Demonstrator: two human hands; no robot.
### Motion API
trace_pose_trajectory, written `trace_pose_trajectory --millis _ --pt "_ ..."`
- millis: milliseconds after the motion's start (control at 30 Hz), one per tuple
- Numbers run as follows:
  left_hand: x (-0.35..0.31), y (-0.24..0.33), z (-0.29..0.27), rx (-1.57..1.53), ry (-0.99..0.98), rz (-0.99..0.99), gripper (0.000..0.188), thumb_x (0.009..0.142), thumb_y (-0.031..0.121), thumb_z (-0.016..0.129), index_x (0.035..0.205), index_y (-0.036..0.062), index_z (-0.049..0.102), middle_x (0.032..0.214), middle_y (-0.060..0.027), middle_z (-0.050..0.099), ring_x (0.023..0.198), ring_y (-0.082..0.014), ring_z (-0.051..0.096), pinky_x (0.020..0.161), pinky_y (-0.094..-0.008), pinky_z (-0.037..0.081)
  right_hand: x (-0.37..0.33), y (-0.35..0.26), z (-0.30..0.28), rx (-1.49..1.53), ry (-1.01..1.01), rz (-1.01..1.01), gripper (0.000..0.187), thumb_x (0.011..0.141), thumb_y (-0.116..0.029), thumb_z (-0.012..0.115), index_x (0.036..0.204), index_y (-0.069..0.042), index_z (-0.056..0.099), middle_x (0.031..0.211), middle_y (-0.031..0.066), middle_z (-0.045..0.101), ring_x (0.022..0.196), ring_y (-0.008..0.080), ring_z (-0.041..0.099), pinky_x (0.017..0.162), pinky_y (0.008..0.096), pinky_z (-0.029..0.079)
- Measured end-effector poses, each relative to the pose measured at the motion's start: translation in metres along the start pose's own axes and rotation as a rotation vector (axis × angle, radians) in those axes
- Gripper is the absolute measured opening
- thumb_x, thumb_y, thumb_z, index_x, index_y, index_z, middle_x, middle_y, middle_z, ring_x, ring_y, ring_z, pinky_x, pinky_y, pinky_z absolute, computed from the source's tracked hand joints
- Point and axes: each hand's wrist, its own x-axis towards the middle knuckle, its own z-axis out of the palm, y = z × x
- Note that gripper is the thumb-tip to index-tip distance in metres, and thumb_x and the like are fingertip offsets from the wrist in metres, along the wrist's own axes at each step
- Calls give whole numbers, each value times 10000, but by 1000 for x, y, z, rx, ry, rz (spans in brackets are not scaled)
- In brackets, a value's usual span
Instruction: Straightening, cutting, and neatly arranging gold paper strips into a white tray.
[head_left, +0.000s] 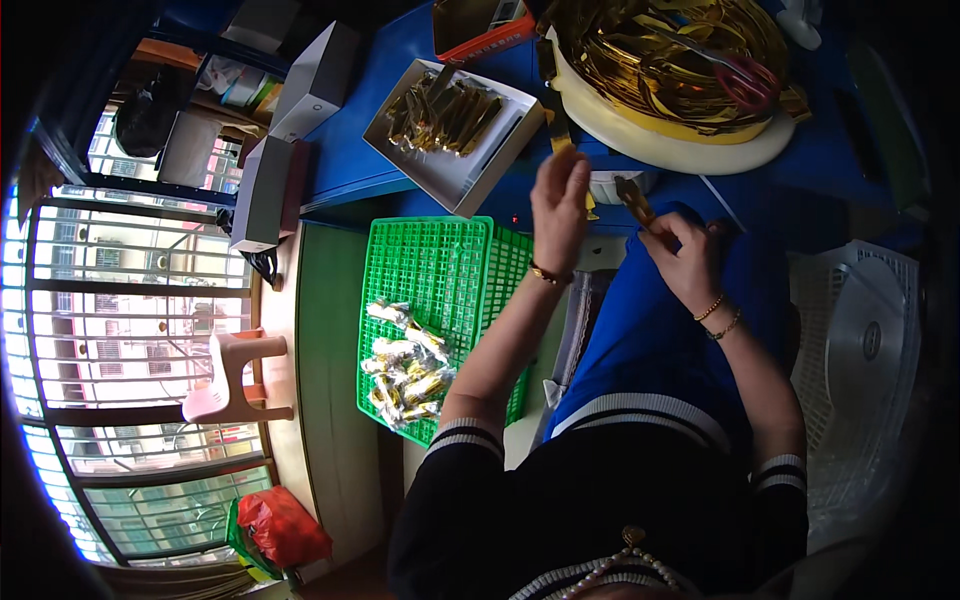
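My left hand [560,215] is raised at the table's front edge, its fingers closed on a shiny gold strip [559,130] that runs up toward the round cream-white tray [680,145]. That tray carries a tangled heap of gold strips [640,60], with pink-handled scissors [745,80] lying on top. Above my lap, my right hand [685,258] pinches a short, flat, gold-brown folded piece [633,200]. Left of my left hand, an open white box [500,150] holds a pile of narrow gold pieces [440,115].
A green plastic basket [430,250] with several clear-wrapped gold bundles [405,370] stands at my left. A white basket [850,400] is at my right. An orange box [482,30] sits on the blue table [360,130]. A pink stool [230,380] stands by the window.
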Motion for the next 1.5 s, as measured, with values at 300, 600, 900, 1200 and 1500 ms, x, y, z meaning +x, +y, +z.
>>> trace_pose_trajectory --millis 300,600,900,1200,1500 --pt "124 -27 -151 1198 59 69 228 647 252 678 810 95 705 804 -135 678 779 -293 659 704 -371 521 -9 -4 1 178 -77 77 124 768 -25 692 752 6 572 657 82 617 582 145 607 557 260 463" --pt "143 -19 -146 1337 -10 -171 123 598 227 632 677 164 702 798 -120 687 799 -296 662 754 -399 500 -13 -1 -3 177 -145 164 131 784 -18 680 754 0 554 654 17 570 580 62 510 541 212 414" --pt "132 -12 -141 1638 155 200 166 652 222 579 694 156 725 710 -160 658 711 -337 646 693 -396 463 -23 4 -10 146 -149 120 146 783 -38 690 741 -2 554 633 38 588 552 98 544 534 223 426" --pt "41 25 -84 69 69 -126 143 855 149 639 825 10 649 639 -4 571 513 -35 400 479 -192 293 -23 8 -29 550 -145 480 127 814 -61 679 780 -28 561 699 11 616 625 39 571 530 164 434" --pt "-105 -92 1 32 -114 -661 141 855 168 647 853 27 657 715 -28 650 554 -71 537 504 -197 397 -45 31 -35 195 -375 396 148 768 -53 703 755 -16 560 678 8 614 608 79 592 534 219 444"
